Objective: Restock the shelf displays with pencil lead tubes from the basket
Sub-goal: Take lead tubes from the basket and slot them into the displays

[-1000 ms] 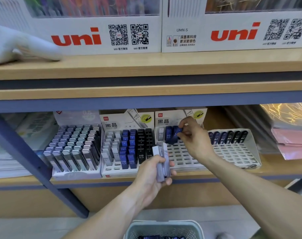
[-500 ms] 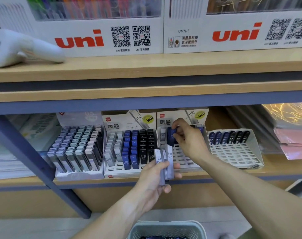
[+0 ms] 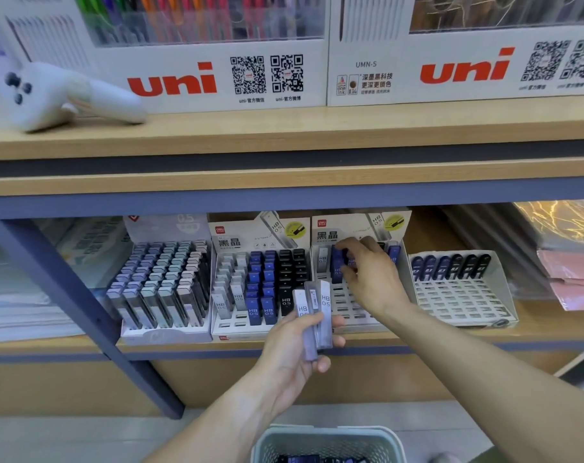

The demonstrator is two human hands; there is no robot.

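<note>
At the back row of the third display tray [image 3: 350,305], the right hand [image 3: 370,279] now pinches a blue tube [image 3: 338,265] deeper into its slot; the left hand [image 3: 294,349] still grips 3 grey tubes [image 3: 312,315] to place next.

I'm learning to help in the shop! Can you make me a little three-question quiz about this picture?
1. True or false: the left hand holds a bundle of grey lead tubes.
2. Which display has the fewest tubes? A) the left display B) the middle display C) the far right tray
3. Fill in: the right hand reaches into the display beside the middle one, at some ____ tubes.

Key: 1 true. 2 C, only its back row is filled. 3 blue.
</note>
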